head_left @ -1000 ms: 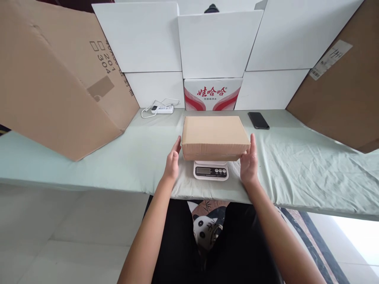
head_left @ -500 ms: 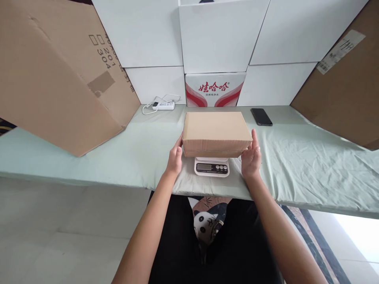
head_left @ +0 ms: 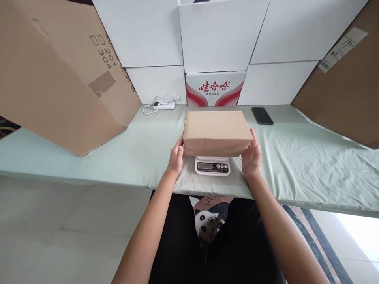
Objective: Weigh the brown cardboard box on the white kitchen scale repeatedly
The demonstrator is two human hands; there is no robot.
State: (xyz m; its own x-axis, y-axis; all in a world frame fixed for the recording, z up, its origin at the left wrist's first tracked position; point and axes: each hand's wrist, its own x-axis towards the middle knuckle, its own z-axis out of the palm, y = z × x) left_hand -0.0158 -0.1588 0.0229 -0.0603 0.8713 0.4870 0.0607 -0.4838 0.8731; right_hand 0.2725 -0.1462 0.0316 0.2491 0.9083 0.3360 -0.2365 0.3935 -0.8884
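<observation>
A brown cardboard box sits level over a white kitchen scale, covering the scale's weighing plate. The scale's display and its several buttons face me below the box's front edge; I can read no figures on it. My left hand is against the box's left side, its fingers partly hidden behind the side. On the right side, my right hand touches the box with its fingers along the lower edge. Both hands hold the box between them.
Behind stands a white carton with red lettering against white panels. A black phone lies right of it; a white power strip with a cord lies left. Large cardboard sheets flank both sides of the cloth-covered table.
Almost nothing differs. The box, the scale and both hands keep their places relative to one another, while the whole view has shifted very slightly.
</observation>
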